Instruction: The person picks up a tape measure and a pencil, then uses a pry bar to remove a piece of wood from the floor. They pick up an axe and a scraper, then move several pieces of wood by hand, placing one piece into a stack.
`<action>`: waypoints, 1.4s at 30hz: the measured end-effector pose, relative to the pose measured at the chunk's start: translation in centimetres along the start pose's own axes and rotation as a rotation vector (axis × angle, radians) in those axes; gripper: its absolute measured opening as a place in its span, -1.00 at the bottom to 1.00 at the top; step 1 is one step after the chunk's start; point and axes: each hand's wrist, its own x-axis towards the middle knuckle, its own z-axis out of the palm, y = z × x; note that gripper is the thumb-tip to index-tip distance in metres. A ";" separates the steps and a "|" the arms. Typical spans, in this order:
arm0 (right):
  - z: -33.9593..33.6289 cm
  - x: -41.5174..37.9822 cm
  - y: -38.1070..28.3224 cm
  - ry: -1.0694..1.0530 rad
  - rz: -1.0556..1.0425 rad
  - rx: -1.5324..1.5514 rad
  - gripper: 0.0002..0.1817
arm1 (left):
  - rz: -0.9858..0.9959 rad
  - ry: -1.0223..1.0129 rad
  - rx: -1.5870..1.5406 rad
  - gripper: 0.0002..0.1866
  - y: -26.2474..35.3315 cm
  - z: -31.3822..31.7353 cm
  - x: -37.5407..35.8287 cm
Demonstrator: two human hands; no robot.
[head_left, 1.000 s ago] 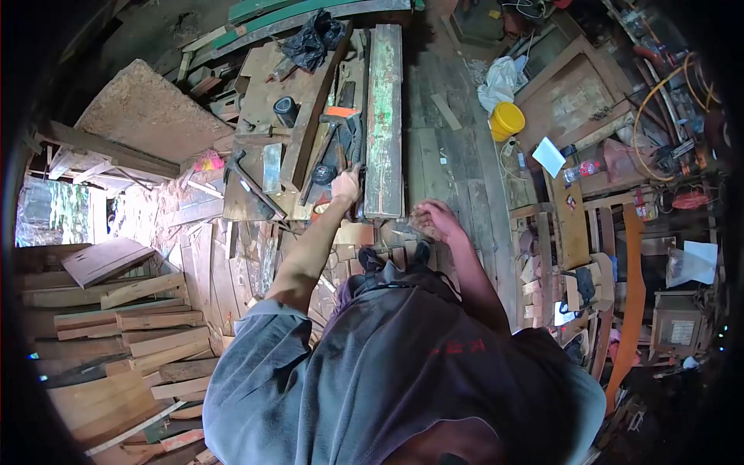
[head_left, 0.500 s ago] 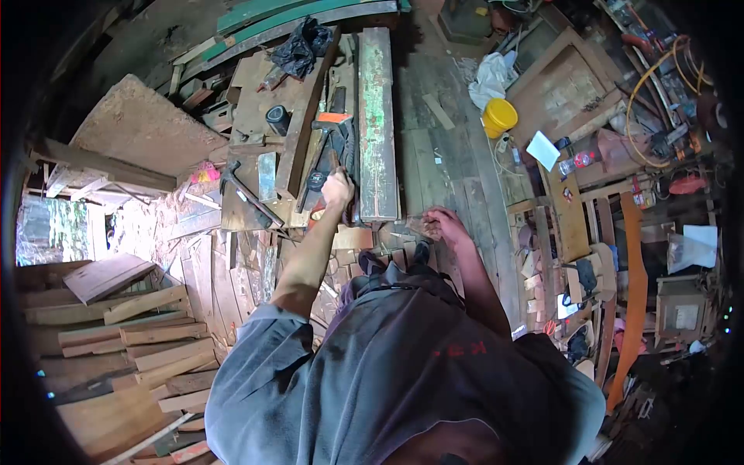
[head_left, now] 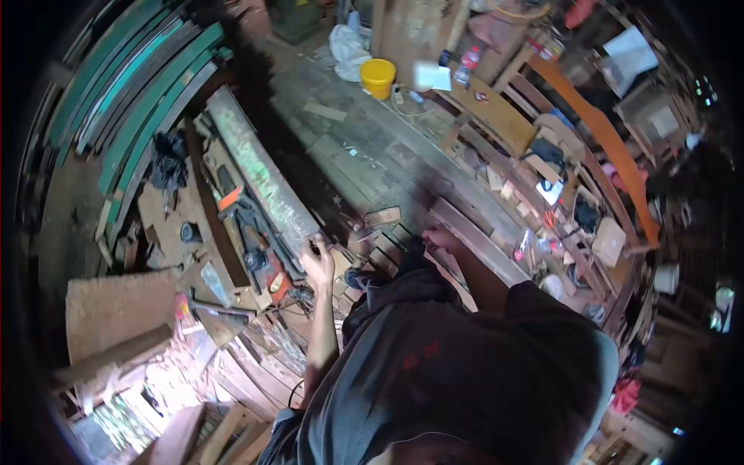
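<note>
Where the left hand (head_left: 318,266) is reaching: its fingers are bending in a narrow curl at the near end of the weathered beam (head_left: 262,169); whether they are gripping it, I cannot tell.
Beam: it is stretching away from the left hand, up and leftward, showing patches of green (the paint is flaking badly).
Right hand (head_left: 440,239): it is hanging well apart from the left hand, its fingers curling loosely; whether it is holding anything, I cannot tell.
Tools: just left of the left hand, a red tool (head_left: 278,286) is lying near a hammer (head_left: 221,308); farther beyond, an orange-marked tool (head_left: 229,199) is lying alongside the beam.
Bucket: yellow bucket (head_left: 377,79) is standing well beyond both hands.
</note>
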 end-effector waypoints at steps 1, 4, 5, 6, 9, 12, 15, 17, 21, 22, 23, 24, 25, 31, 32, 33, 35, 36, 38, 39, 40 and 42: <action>-1.3 -0.1 1.9 0.037 0.030 0.009 -0.73 | 0.048 -0.071 0.011 -0.84 0.0 1.2 -0.4; -5.8 2.2 11.5 0.112 0.129 -0.044 -0.73 | 0.126 -0.424 -0.153 -0.87 3.5 3.5 -1.4; -6.9 1.4 14.2 0.100 0.102 0.007 -0.71 | 0.085 -0.579 -0.137 -0.88 3.9 4.3 -1.5; -7.6 0.3 16.7 0.090 0.072 0.058 -0.70 | 0.168 -0.729 -0.145 -0.89 3.5 5.5 -1.3; -9.3 -1.9 18.9 0.181 0.270 0.260 -0.64 | 0.091 -1.415 -0.072 -0.87 5.2 9.0 -0.7; -11.4 -3.2 23.6 0.263 0.323 0.513 -0.59 | 0.180 -1.991 -0.051 -0.79 9.2 13.9 -2.1; -14.0 -5.4 26.8 0.353 0.316 0.657 -0.55 | 0.323 -2.348 0.169 -0.78 15.3 18.6 -4.9; -15.7 -6.7 28.9 0.444 0.335 0.786 -0.56 | 0.079 -2.393 0.281 -0.76 19.1 20.7 -6.6; -18.9 -8.7 34.3 0.535 0.360 0.899 -0.57 | -0.002 -2.613 0.312 -0.75 21.6 27.8 -9.5; -19.3 -9.6 35.1 0.581 0.360 0.916 -0.57 | 0.027 -2.705 0.320 -0.74 22.1 29.4 -10.3; -19.5 -10.6 35.9 0.635 0.336 0.924 -0.59 | 0.047 -2.798 0.329 -0.74 22.8 30.9 -11.1; -19.9 -11.3 36.7 0.662 0.337 0.968 -0.59 | 0.069 -2.855 0.377 -0.73 23.5 32.2 -12.0; -20.1 -12.2 37.1 0.687 0.335 1.011 -0.60 | 0.091 -2.907 0.426 -0.72 24.2 33.2 -12.7; -18.0 -16.1 37.4 0.865 0.283 1.257 -0.76 | 0.255 -3.072 0.618 -0.70 25.7 37.8 -15.8; -17.4 -15.9 37.5 0.849 0.316 1.321 -0.78 | 0.309 -3.086 0.602 -0.70 25.3 38.6 -16.1; -16.3 -16.1 36.9 0.876 0.349 1.348 -0.80 | 0.358 -3.100 0.586 -0.71 25.1 39.0 -16.4; -13.5 -15.7 37.1 0.887 0.352 1.418 -0.76 | 0.274 -3.100 0.765 -0.71 27.9 39.0 -17.1; -12.0 -16.0 36.1 0.933 0.376 1.436 -0.76 | 0.252 -3.098 0.818 -0.71 27.7 39.7 -17.0; -8.0 -13.8 38.6 0.875 0.289 1.574 -0.76 | 0.234 -3.121 0.892 -0.70 27.5 40.6 -16.8; -6.9 -14.9 36.1 0.929 0.391 1.580 -0.76 | 0.208 -3.129 0.882 -0.71 27.0 40.9 -16.6; -4.9 -14.5 36.6 0.859 0.273 1.632 -0.76 | 0.182 -3.135 0.871 -0.71 26.3 41.5 -16.3; -0.5 -10.6 40.4 0.913 0.161 1.524 -0.88 | 0.192 -3.129 0.926 -0.73 25.8 41.9 -15.8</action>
